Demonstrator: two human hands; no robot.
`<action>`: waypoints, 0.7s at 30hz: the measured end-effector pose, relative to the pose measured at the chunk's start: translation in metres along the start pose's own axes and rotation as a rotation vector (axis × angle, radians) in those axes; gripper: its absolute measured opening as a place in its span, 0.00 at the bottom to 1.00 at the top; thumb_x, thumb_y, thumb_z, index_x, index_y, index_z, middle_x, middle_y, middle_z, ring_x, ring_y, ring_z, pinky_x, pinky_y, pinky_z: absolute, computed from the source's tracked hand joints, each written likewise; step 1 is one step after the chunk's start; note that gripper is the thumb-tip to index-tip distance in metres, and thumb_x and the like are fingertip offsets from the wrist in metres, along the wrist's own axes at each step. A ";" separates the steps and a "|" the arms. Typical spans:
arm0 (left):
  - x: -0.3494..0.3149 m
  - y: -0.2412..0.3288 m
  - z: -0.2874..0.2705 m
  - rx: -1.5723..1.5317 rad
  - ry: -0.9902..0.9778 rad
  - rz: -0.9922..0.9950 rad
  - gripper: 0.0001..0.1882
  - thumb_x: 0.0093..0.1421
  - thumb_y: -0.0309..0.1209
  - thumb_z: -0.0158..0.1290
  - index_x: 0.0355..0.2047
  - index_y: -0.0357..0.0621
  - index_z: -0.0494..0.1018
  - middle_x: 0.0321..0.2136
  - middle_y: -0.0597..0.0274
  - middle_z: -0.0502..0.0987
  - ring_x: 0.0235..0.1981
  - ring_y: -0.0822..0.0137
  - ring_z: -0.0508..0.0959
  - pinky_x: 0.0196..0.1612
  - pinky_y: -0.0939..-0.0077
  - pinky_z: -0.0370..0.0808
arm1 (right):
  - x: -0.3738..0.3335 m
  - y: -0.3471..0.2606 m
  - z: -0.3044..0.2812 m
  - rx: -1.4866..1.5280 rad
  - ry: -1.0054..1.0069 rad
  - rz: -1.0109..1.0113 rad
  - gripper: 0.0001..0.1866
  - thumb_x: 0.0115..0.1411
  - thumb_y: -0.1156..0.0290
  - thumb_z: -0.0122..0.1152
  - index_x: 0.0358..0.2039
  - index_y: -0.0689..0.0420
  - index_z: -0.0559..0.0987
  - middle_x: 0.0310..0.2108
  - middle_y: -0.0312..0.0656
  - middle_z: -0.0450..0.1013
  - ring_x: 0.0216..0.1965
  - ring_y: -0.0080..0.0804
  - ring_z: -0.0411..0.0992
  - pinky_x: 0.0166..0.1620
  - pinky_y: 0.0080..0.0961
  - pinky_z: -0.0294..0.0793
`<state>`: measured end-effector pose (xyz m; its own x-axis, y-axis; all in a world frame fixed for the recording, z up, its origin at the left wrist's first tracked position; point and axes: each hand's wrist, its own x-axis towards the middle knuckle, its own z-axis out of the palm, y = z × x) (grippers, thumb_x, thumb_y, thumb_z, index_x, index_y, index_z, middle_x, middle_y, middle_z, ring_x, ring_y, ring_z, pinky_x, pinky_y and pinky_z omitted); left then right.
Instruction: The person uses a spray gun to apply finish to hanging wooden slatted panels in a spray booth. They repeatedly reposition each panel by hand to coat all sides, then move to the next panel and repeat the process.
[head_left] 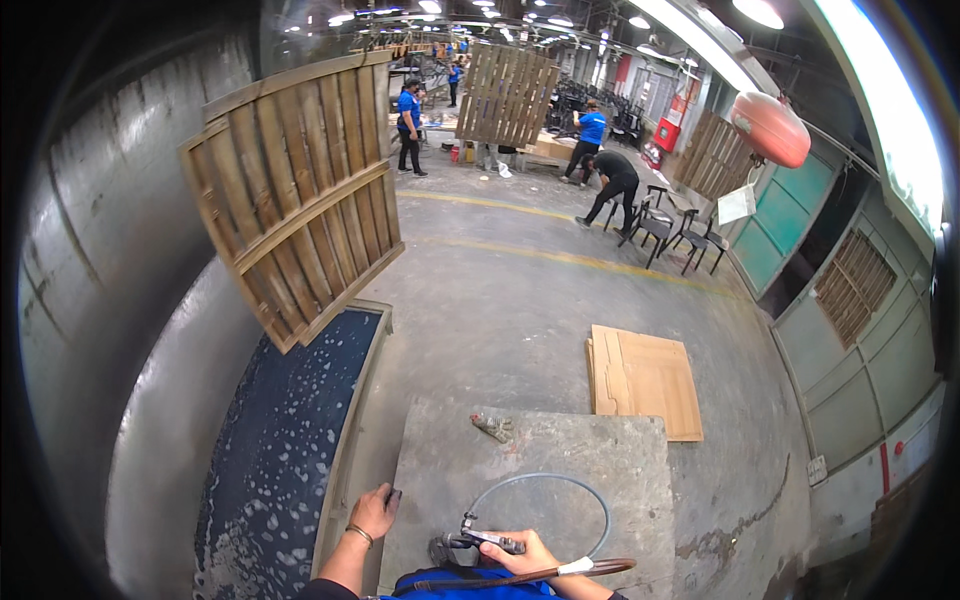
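Observation:
My right hand (522, 553) is wrapped round the handle of a spray gun (465, 540), low over the near part of a grey worktable (560, 440). A thin grey hose (608, 510) loops from the gun over the tabletop, and a brown hose (605, 567) runs by my right wrist. My left hand (374, 512), with a bracelet at the wrist, is at the table's left edge. Its fingers are curled, with something dark at their tips that I cannot make out. A mottled grey glove or rag (492, 427) lies at the table's far edge.
Left of the table stands a long trough of dark, foam-flecked liquid (285, 430). A slatted wooden panel (300, 190) rises above its far end. Flat cardboard (650, 385) lies beyond the table on the right. Farther off, a person bends beside black chairs (655, 225).

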<state>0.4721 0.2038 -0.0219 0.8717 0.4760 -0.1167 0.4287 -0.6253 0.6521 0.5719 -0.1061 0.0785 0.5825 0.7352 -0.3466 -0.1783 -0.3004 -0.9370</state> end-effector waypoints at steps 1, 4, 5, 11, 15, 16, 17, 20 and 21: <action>0.015 0.005 0.006 -0.031 0.005 0.019 0.13 0.65 0.37 0.55 0.38 0.37 0.73 0.36 0.39 0.80 0.40 0.36 0.79 0.43 0.47 0.75 | 0.011 -0.001 -0.007 -0.012 0.028 0.000 0.20 0.66 0.58 0.67 0.54 0.56 0.83 0.28 0.32 0.80 0.31 0.15 0.72 0.38 0.19 0.74; 0.052 0.014 0.023 -0.084 0.020 0.053 0.09 0.63 0.31 0.57 0.39 0.39 0.75 0.37 0.43 0.81 0.41 0.40 0.80 0.44 0.52 0.76 | 0.047 -0.005 -0.033 0.096 0.017 0.016 0.16 0.68 0.62 0.65 0.49 0.60 0.84 0.29 0.32 0.79 0.32 0.16 0.73 0.39 0.19 0.75; 0.065 0.017 0.027 -0.082 0.044 0.065 0.09 0.63 0.31 0.57 0.40 0.38 0.76 0.37 0.43 0.81 0.41 0.41 0.80 0.43 0.52 0.76 | 0.058 -0.007 -0.041 0.086 0.017 0.054 0.15 0.69 0.63 0.64 0.47 0.62 0.85 0.29 0.33 0.80 0.32 0.17 0.74 0.40 0.20 0.76; 0.147 0.032 0.003 -0.077 0.113 -0.003 0.11 0.62 0.27 0.56 0.43 0.35 0.78 0.38 0.45 0.81 0.39 0.47 0.82 0.43 0.60 0.78 | 0.157 -0.049 -0.110 -0.153 0.003 -0.257 0.23 0.63 0.54 0.70 0.52 0.56 0.84 0.27 0.39 0.83 0.29 0.15 0.73 0.38 0.19 0.76; 0.197 0.038 -0.016 -0.031 0.188 -0.091 0.12 0.63 0.29 0.54 0.43 0.34 0.78 0.39 0.44 0.80 0.40 0.47 0.82 0.46 0.59 0.78 | 0.220 -0.087 -0.157 -0.176 -0.118 -0.273 0.23 0.62 0.52 0.71 0.50 0.55 0.85 0.23 0.48 0.81 0.26 0.17 0.74 0.33 0.25 0.76; 0.209 0.039 -0.015 -0.019 0.202 -0.111 0.12 0.63 0.30 0.54 0.43 0.35 0.78 0.39 0.44 0.80 0.41 0.47 0.82 0.47 0.59 0.78 | 0.232 -0.095 -0.169 -0.154 -0.152 -0.286 0.25 0.62 0.49 0.70 0.50 0.56 0.85 0.22 0.48 0.80 0.24 0.22 0.75 0.32 0.29 0.76; 0.219 0.040 -0.010 0.027 0.195 -0.128 0.13 0.63 0.30 0.54 0.43 0.35 0.78 0.39 0.43 0.80 0.41 0.46 0.82 0.47 0.59 0.78 | 0.241 -0.101 -0.182 -0.205 -0.179 -0.256 0.24 0.62 0.50 0.70 0.48 0.56 0.86 0.23 0.45 0.80 0.26 0.21 0.76 0.34 0.28 0.77; 0.236 0.037 0.012 0.113 0.151 -0.194 0.15 0.64 0.35 0.55 0.45 0.35 0.78 0.40 0.42 0.80 0.44 0.45 0.81 0.49 0.58 0.77 | 0.266 -0.103 -0.214 -0.329 -0.273 -0.195 0.25 0.62 0.46 0.69 0.38 0.60 0.88 0.21 0.42 0.80 0.26 0.24 0.79 0.34 0.28 0.77; 0.236 0.033 0.023 0.053 0.130 -0.209 0.16 0.64 0.36 0.55 0.46 0.35 0.78 0.41 0.42 0.81 0.44 0.45 0.81 0.50 0.58 0.77 | 0.277 -0.100 -0.219 -0.397 -0.244 -0.156 0.26 0.61 0.45 0.69 0.36 0.60 0.88 0.20 0.44 0.79 0.24 0.27 0.79 0.33 0.30 0.77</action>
<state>0.6971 0.2815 -0.0449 0.7265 0.6717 -0.1452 0.6111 -0.5348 0.5836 0.9244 -0.0053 0.0859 0.3667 0.8967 -0.2481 0.2403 -0.3489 -0.9058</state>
